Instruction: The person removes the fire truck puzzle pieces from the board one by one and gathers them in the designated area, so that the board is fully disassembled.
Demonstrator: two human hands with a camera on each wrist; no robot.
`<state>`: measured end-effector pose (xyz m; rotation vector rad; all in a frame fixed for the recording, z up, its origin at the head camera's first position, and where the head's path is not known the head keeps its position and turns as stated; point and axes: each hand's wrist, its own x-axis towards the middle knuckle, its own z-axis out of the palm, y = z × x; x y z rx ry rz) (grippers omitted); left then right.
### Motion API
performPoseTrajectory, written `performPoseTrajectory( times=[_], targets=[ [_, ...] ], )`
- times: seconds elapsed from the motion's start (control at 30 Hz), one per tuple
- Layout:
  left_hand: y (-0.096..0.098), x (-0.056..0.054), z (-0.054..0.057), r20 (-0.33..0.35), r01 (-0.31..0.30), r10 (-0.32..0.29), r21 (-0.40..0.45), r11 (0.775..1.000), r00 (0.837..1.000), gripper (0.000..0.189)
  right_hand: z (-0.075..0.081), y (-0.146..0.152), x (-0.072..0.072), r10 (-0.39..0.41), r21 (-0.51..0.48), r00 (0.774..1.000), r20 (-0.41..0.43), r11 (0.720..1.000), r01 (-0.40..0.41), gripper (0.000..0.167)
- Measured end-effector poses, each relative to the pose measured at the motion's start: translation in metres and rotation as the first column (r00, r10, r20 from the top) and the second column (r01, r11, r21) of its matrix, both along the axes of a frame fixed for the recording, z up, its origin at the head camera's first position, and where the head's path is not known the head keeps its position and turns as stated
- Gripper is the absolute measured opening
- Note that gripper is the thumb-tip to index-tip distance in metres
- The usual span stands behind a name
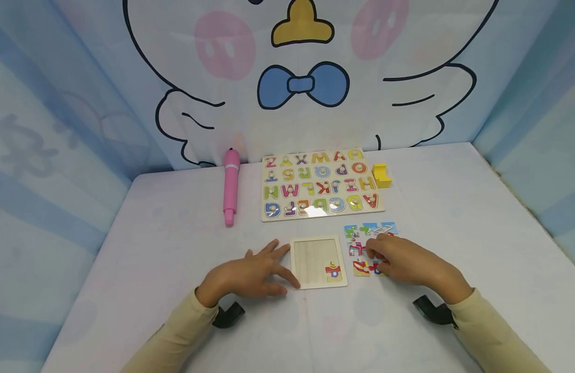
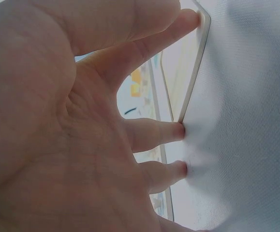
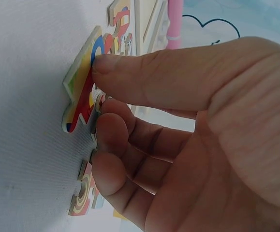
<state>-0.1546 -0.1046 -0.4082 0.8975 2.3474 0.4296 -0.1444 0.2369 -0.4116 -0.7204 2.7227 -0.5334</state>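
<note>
In the head view, my left hand (image 1: 252, 274) lies spread beside a wooden puzzle tray (image 1: 311, 240), with fingertips at its left rim and lower left corner. The left wrist view shows straight fingers touching the tray's edge (image 2: 196, 72) and the cloth. One printed puzzle piece (image 1: 334, 272) sits in the tray's lower right corner. To the right, my right hand (image 1: 404, 261) is over a group of jigsaw pieces (image 1: 351, 231). Its thumb and curled fingers pinch a puzzle piece (image 3: 79, 77) printed yellow, red and blue; the hand covers part of the group.
Behind the tray lies a wooden alphabet board (image 1: 322, 217) with knobbed letters. A yellow block (image 1: 382, 177) stands at its right side, and a pink pen-shaped stick (image 1: 230, 191) lies to the left. A printed curtain (image 1: 306, 124) hangs along the table's back edge.
</note>
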Motion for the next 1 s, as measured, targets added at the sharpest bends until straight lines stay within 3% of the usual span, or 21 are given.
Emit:
performPoseTrajectory(
  times=[0.27,0.43,0.53,0.73,0.9,1.0],
  targets=[
    [-0.002,0.0,0.0,0.005,-0.007,0.007,0.005,1.0,1.0,0.023,0.0,-0.002,-0.001,0.003,0.022,1.0,-0.025,1.0,-0.003,0.022],
    [-0.001,0.0,0.0,0.013,-0.015,0.015,0.006,1.0,1.0,0.022,0.004,-0.004,0.0,0.004,0.05,0.996,-0.086,0.999,0.0,0.026],
    [-0.001,0.0,0.0,0.014,-0.015,0.015,0.003,1.0,1.0,0.022,0.006,-0.005,0.003,0.02,0.042,0.988,-0.154,0.999,-0.014,0.037],
    [0.0,0.0,0.0,0.016,-0.018,0.018,-0.004,1.0,1.0,0.022,0.004,-0.015,0.004,0.058,0.008,0.963,-0.262,0.998,-0.058,0.043],
    [0.001,0.0,-0.001,0.016,-0.018,0.019,-0.007,1.0,1.0,0.023,0.002,-0.032,0.003,0.108,0.076,0.94,-0.323,0.993,-0.088,0.045],
    [0.001,-0.001,-0.001,0.014,-0.016,0.017,-0.008,1.0,1.0,0.023,0.002,-0.044,0.002,0.133,0.122,0.938,-0.319,0.988,-0.098,0.048]
  ],
)
